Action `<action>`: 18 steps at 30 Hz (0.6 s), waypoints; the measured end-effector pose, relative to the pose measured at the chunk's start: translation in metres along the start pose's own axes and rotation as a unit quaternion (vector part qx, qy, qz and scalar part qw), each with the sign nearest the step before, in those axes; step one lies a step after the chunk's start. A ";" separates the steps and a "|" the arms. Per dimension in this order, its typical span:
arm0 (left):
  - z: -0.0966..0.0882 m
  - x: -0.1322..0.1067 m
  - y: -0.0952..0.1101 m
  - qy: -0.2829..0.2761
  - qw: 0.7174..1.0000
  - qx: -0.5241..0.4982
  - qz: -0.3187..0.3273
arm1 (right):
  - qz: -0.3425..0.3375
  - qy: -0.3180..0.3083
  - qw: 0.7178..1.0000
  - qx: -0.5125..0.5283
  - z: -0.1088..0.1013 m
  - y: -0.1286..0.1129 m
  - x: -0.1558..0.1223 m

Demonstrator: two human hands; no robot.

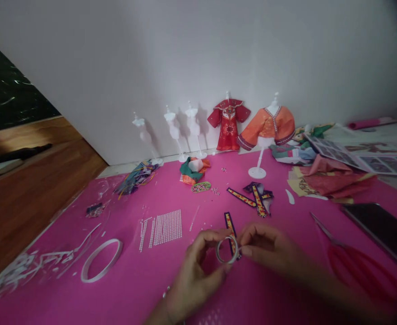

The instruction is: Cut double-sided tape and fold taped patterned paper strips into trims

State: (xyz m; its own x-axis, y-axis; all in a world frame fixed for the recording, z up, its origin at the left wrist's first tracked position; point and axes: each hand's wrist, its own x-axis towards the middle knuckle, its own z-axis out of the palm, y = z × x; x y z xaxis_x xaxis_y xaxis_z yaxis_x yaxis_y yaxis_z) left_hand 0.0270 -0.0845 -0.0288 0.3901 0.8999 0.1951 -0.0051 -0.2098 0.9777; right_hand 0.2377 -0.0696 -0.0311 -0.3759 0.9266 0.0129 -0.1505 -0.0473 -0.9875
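Observation:
My left hand (198,271) grips a small narrow roll of tape (226,262) between thumb and fingers, with its round hole facing me. At the roll's right edge, my right hand (266,246) pinches with thumb and forefinger; a loose tape end there is too small to make out. Behind the roll, on the pink mat, lies a yellow-and-red patterned strip with dark edging (229,221), partly covered by the roll and fingers. Further back rest similar strips (259,201) on a dark cloth piece. A sheet of pearl-like beads (168,228) lies left of my hands.
A wider white tape roll (105,271) and white scraps (59,257) lie left. Red-handled scissors (347,257) and a black phone (381,230) lie right. White mini mannequins (173,126), a red gown (228,126) and an orange jacket (269,124) stand along the wall.

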 end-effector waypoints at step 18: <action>-0.001 0.006 0.007 0.031 0.999 0.022 0.037 | 0.117 -0.046 0.989 0.072 -0.001 -0.001 0.004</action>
State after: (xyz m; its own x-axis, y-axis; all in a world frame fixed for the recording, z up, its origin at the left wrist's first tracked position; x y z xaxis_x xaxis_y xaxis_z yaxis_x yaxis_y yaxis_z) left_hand 0.0280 -0.0801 -0.0205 0.3319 0.9029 0.2734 0.0080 -0.2925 0.9562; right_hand 0.2373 -0.0650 -0.0307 -0.4973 0.8461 -0.1919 -0.1763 -0.3151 -0.9325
